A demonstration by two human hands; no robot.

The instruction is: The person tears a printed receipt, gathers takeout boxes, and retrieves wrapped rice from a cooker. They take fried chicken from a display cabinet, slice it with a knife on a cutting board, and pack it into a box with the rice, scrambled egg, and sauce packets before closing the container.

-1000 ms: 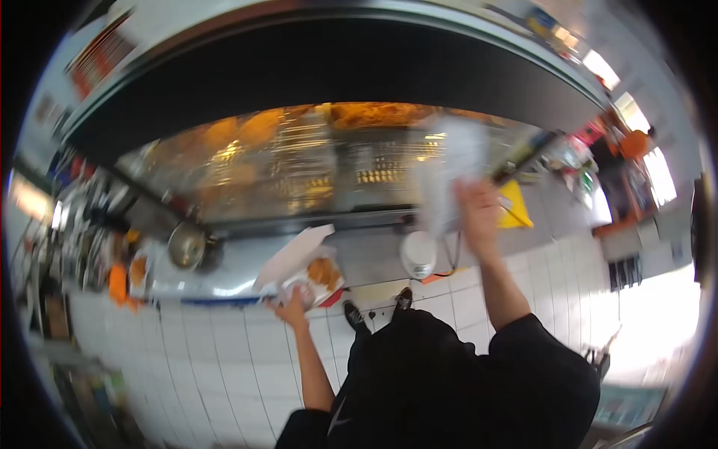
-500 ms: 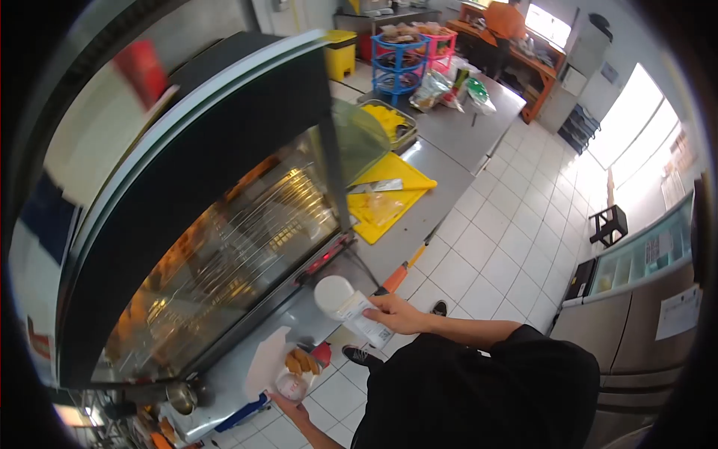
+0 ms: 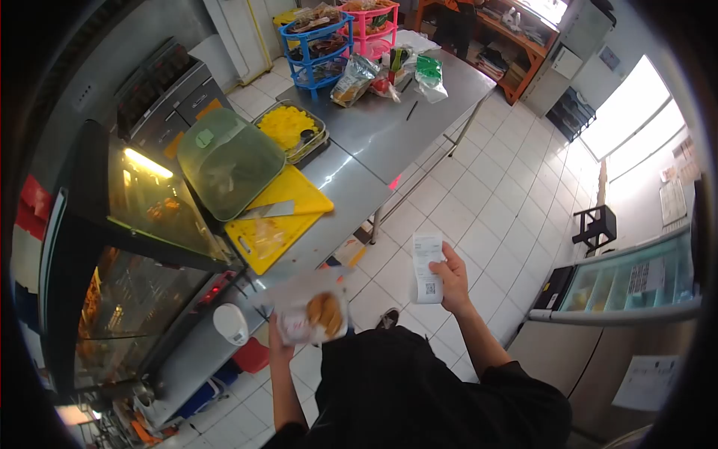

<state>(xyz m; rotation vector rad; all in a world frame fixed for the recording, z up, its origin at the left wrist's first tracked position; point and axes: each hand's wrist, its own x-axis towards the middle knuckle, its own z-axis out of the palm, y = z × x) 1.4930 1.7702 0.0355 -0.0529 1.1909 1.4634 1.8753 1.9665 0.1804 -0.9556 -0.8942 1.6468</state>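
My left hand is closed on the near left side of a white takeaway box, whose lid is up and blurred. Inside it lie golden-brown fried pieces beside a round pale container with red print. Out over the tiled floor, my right hand pinches a long paper receipt by its right side, thumb on the printed face. A QR code shows near the receipt's lower end. To the left of the box, a white kitchen scale rests on the steel counter.
Left stands a lit glass food warmer. On the steel table are a yellow cutting board with a knife, a green tub, bags and blue tiered racks. A glass-topped fridge stands right; a person is beyond.
The view has swung away from the warmer. The receipt has come away from beside the scale and is raised over the floor; the box has shifted away from the warmer, still in my left hand.
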